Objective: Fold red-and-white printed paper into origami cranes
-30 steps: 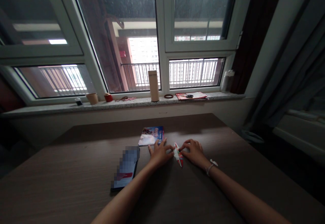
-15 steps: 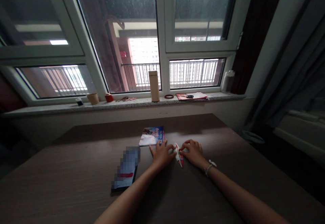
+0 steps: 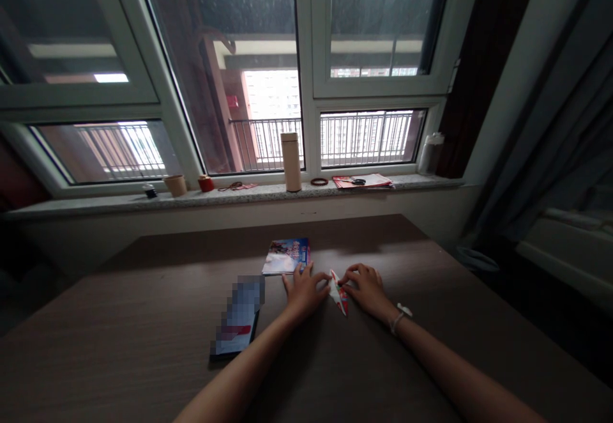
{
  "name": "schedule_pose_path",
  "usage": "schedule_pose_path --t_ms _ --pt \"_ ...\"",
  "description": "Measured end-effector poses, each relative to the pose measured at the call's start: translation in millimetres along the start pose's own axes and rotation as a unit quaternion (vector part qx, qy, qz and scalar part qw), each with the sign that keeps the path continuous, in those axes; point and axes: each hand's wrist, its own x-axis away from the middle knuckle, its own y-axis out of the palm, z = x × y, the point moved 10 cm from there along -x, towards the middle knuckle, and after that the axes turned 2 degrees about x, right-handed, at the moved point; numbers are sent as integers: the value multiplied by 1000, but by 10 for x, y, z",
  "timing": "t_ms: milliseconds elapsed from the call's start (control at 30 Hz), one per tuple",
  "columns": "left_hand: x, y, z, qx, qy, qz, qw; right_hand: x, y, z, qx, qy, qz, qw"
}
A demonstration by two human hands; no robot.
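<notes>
A small folded paper piece [image 3: 339, 295], white with red print, lies on the dark wooden table [image 3: 143, 346] between my hands. My left hand [image 3: 302, 292] rests flat beside it with fingers spread, its fingertips touching the paper's left edge. On the paper's right side, my right hand [image 3: 366, 289] has its fingers curled and pinches the top corner. A bracelet sits on my right wrist. Part of the paper is hidden under my fingers.
A colourful booklet [image 3: 286, 256] lies just beyond my left hand. A phone [image 3: 238, 314] rests to the left. On the windowsill [image 3: 96, 204] stand a tall beige flask [image 3: 290, 161], cups, red papers with scissors [image 3: 361, 181] and a jar [image 3: 428, 153].
Both hands have stayed on the folded paper, with only slight finger shifts. The view has barely moved.
</notes>
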Motion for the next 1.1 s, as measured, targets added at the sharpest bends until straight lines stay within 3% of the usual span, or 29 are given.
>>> schedule_pose_path --t_ms 200,567,667,800,1100 --pt "56 -59 21 17 24 48 998 30 16 -10 -13 -57 -27 998" --pt "58 -52 70 37 49 44 997 50 -94 -74 -70 -111 19 991" --pt "52 -19 52 31 48 41 998 68 -72 -144 -86 -137 -1 987" --pt "42 -23 21 26 44 53 997 85 -40 -229 -70 -168 -35 983" --pt "37 -18 72 45 77 56 994 108 -109 -274 -16 -173 -12 985"
